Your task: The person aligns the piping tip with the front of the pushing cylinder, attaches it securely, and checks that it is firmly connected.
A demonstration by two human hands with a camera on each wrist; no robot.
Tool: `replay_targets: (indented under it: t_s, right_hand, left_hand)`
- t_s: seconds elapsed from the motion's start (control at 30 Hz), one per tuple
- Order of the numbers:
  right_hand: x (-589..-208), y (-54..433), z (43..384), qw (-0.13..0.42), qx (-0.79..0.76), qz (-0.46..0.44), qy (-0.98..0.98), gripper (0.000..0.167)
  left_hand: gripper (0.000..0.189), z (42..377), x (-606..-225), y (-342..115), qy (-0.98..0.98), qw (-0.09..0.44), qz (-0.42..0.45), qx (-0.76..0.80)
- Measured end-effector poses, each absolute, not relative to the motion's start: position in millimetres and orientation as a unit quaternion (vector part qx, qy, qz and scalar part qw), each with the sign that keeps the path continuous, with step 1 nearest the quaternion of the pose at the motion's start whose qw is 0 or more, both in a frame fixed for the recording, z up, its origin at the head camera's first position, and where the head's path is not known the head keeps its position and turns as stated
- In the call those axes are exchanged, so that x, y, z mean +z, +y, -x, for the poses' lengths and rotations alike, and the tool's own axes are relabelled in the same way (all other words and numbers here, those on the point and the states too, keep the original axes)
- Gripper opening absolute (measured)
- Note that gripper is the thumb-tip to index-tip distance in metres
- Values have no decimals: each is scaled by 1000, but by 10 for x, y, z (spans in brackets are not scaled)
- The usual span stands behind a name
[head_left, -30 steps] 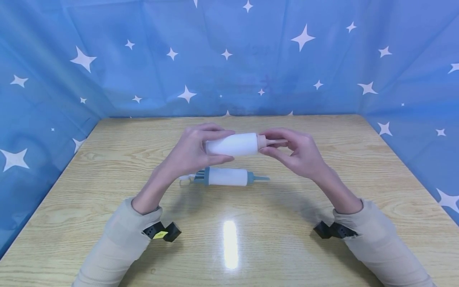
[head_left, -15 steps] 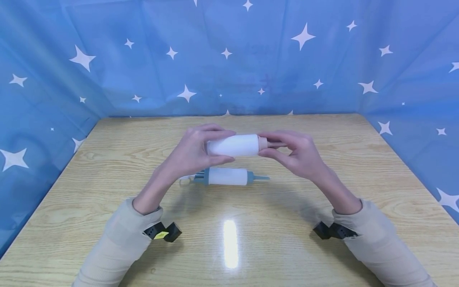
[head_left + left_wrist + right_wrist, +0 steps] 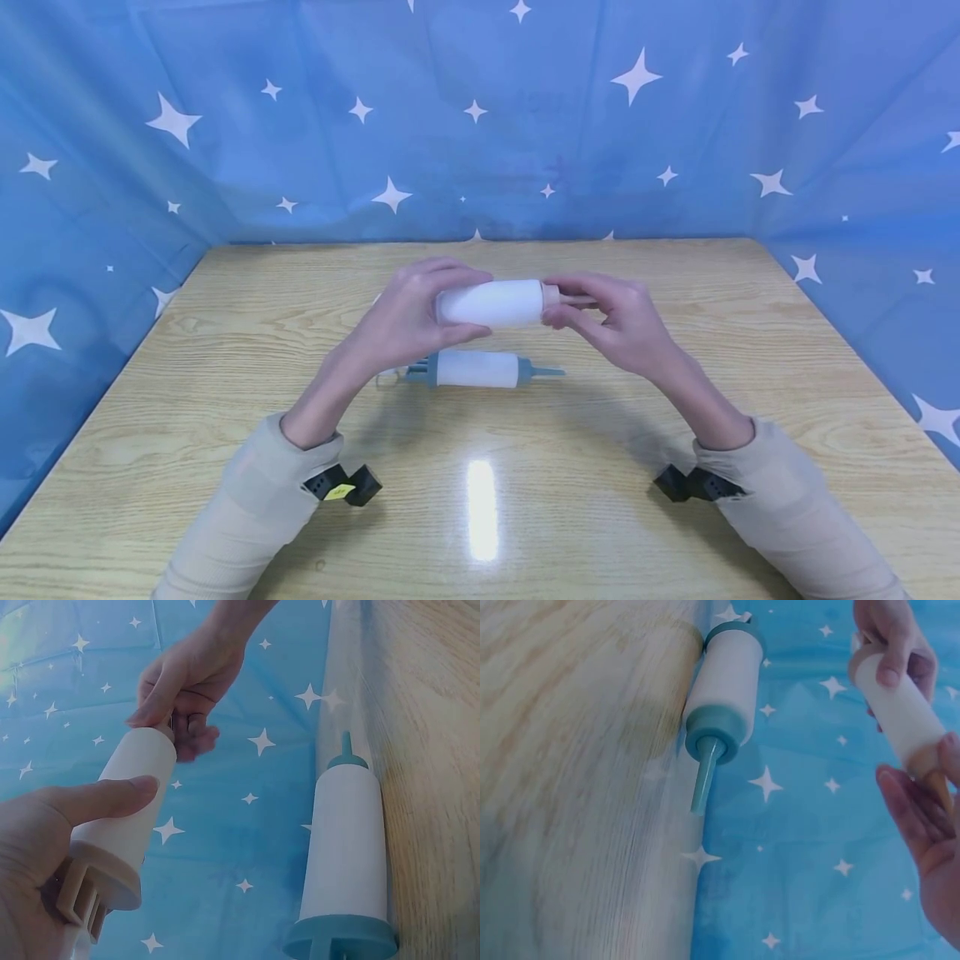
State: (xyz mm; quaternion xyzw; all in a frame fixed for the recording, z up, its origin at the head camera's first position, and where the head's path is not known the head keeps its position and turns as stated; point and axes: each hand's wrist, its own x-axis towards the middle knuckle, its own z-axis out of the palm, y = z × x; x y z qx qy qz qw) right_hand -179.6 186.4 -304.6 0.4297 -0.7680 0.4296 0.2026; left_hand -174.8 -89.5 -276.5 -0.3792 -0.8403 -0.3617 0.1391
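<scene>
Above the table, in the head view, a white nozzle bottle (image 3: 491, 303) with beige ends lies level between the two hands. My left hand (image 3: 408, 312) grips its body near the left end, thumb along the near side. The right hand (image 3: 618, 321) pinches the beige nozzle cap (image 3: 551, 296) at the other end, and its fingers partly hide the thin nozzle. A slotted beige bracket (image 3: 97, 881) at the rear end shows under the left palm in the left wrist view. Below the hands, a similar white bottle with teal ends (image 3: 477, 369) lies on the table.
The wood-grain table (image 3: 480, 433) reaches back to a blue curtain (image 3: 480, 125) with white stars, which also hangs along both sides. A clear ring-shaped piece (image 3: 387, 377) sits at the left end of the teal-ended bottle. A bright light reflection marks the tabletop.
My right fingertips have shifted their hold around the beige cap. The held bottle has moved very slightly right, while the teal-ended bottle has stayed in place.
</scene>
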Motion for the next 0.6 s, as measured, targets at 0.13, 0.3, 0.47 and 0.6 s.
replay_targets:
  t_s: [0.13,0.3,0.47,0.6]
  right_hand:
    - [-3036,1851,1817,221,414,-443,-763,47]
    - [-3037,1857,1825,242,405,-449,-759,50]
    - [-3041,1871,1834,251,409,-459,-748,40]
    - [-3046,1878,1839,251,414,-465,-741,47]
  left_hand:
    - [50,1757,-2763,-918,-842,126,371,-371]
    - [52,1758,-2763,-923,-845,112,365,-374]
    - [51,1765,-2783,-910,-843,117,373,-370]
    - [50,1780,-2805,-892,-838,130,383,-365]
